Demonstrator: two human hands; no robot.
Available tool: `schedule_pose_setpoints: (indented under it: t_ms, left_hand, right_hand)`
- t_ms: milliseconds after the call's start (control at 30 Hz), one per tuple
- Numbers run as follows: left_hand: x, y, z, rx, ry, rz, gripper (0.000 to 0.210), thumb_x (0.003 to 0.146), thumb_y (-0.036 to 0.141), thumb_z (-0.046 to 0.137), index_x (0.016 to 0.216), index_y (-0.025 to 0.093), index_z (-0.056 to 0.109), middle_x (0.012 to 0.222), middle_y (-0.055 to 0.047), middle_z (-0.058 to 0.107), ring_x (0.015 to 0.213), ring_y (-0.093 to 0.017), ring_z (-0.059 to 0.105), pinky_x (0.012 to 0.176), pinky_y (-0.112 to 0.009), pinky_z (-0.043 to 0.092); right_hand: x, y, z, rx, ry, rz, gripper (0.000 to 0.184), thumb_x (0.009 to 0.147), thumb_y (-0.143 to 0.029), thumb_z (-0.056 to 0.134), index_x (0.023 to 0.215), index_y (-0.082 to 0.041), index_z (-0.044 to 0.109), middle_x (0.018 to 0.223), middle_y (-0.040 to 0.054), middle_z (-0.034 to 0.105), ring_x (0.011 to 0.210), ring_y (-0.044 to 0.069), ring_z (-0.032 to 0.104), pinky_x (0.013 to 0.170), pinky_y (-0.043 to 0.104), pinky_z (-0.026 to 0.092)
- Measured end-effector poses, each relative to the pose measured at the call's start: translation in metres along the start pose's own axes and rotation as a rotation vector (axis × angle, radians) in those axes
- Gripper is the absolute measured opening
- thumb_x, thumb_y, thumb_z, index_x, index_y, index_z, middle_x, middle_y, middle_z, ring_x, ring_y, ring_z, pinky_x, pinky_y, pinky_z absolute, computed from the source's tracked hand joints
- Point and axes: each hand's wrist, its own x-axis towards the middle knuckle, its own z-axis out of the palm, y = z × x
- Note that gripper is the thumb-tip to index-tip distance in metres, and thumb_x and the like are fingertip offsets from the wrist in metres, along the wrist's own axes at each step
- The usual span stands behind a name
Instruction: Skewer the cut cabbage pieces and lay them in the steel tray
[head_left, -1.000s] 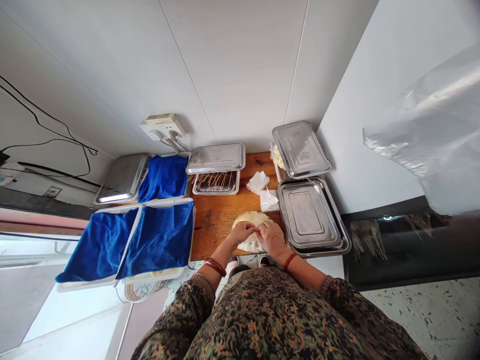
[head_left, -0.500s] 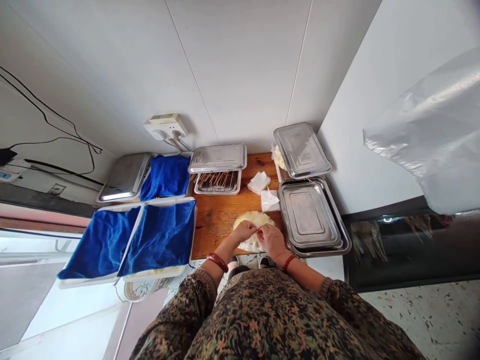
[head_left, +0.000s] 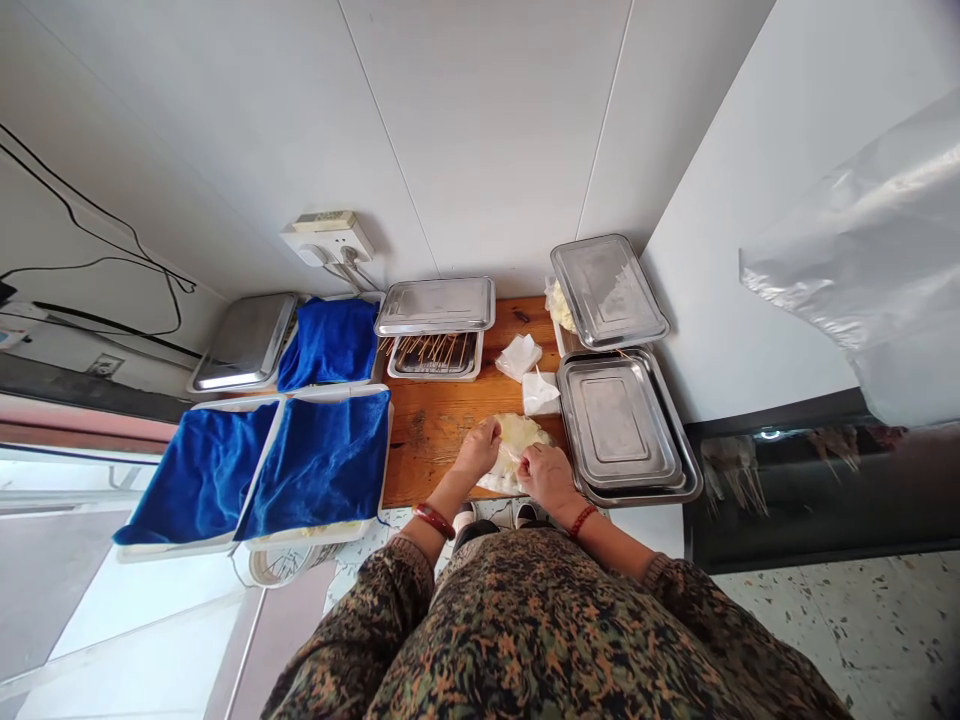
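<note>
A pale, yellowish-white round mass (head_left: 517, 437), of a kind I cannot make out, lies at the front edge of the wooden table (head_left: 420, 430). My left hand (head_left: 480, 446) is over its left side, fingers closed in a pinch; what they hold is hidden. On the right side, my right hand (head_left: 546, 474) has thumb and fingers pressed together, with a small whitish bit at the tips, too small to name. Just behind the mass are two small stacks of white sheets, one a stack (head_left: 519, 357) farther back, the other a stack (head_left: 540, 393) nearer.
Steel trays (head_left: 622, 420) stand close to my right hand, with a tilted steel lid (head_left: 611, 290) behind. Thin sticks (head_left: 435, 350) lie in a tray under another lid (head_left: 435, 305). Blue cloths (head_left: 319, 465) cover white trays at left. A power strip (head_left: 330, 238) is on the wall.
My hands have drawn apart over the pale mass. The left moved left and slightly up, leaving more of the mass showing between them. The view has shifted slightly.
</note>
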Motion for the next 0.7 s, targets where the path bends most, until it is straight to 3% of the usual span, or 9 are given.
schedule_pose_setpoints:
  t_ms: [300, 400, 500, 633, 700]
  left_hand:
    - [-0.001, 0.004, -0.001, 0.158, -0.030, 0.102, 0.019, 0.085, 0.006, 0.048, 0.094, 0.017, 0.061, 0.088, -0.008, 0.064, 0.088, -0.023, 0.059, 0.083, -0.034, 0.045]
    - [-0.009, 0.012, -0.012, 0.227, -0.019, 0.169, 0.028, 0.088, 0.008, 0.047, 0.110, 0.017, 0.060, 0.109, -0.012, 0.063, 0.103, -0.024, 0.057, 0.092, -0.038, 0.043]
    - [-0.022, 0.023, -0.019, 0.312, -0.029, 0.232, 0.038, 0.085, 0.012, 0.056, 0.122, 0.020, 0.058, 0.128, -0.012, 0.056, 0.114, -0.027, 0.051, 0.098, -0.042, 0.040]
    - [-0.038, 0.033, -0.005, 0.409, -0.165, 0.309, 0.024, 0.078, 0.023, 0.071, 0.101, 0.022, 0.067, 0.110, -0.008, 0.063, 0.104, -0.026, 0.055, 0.089, -0.038, 0.045]
    - [-0.041, 0.035, 0.006, 0.456, -0.200, 0.315, 0.020, 0.079, 0.025, 0.069, 0.098, 0.019, 0.067, 0.107, -0.009, 0.063, 0.103, -0.027, 0.055, 0.086, -0.038, 0.045]
  right_hand:
    - [-0.012, 0.003, -0.004, 0.056, 0.015, 0.008, 0.010, 0.084, -0.015, 0.058, 0.075, -0.019, 0.059, 0.080, 0.0069, 0.067, 0.078, 0.021, 0.060, 0.072, 0.031, 0.038]
    - [-0.015, 0.003, -0.014, 0.113, 0.060, -0.020, 0.008, 0.087, -0.018, 0.058, 0.079, -0.020, 0.059, 0.080, 0.0051, 0.066, 0.078, 0.021, 0.061, 0.071, 0.031, 0.041]
    - [-0.018, 0.006, -0.027, 0.200, 0.125, -0.061, 0.010, 0.089, -0.024, 0.059, 0.098, -0.020, 0.058, 0.094, 0.0070, 0.066, 0.088, 0.023, 0.062, 0.076, 0.032, 0.046]
    - [-0.029, 0.012, -0.040, 0.319, 0.154, -0.116, 0.019, 0.093, -0.023, 0.052, 0.112, -0.020, 0.053, 0.103, 0.0078, 0.063, 0.091, 0.022, 0.062, 0.081, 0.034, 0.050]
    - [-0.038, 0.014, -0.041, 0.359, 0.149, -0.125, 0.020, 0.093, -0.021, 0.050, 0.113, -0.021, 0.053, 0.101, 0.0072, 0.063, 0.086, 0.020, 0.063, 0.080, 0.034, 0.051]
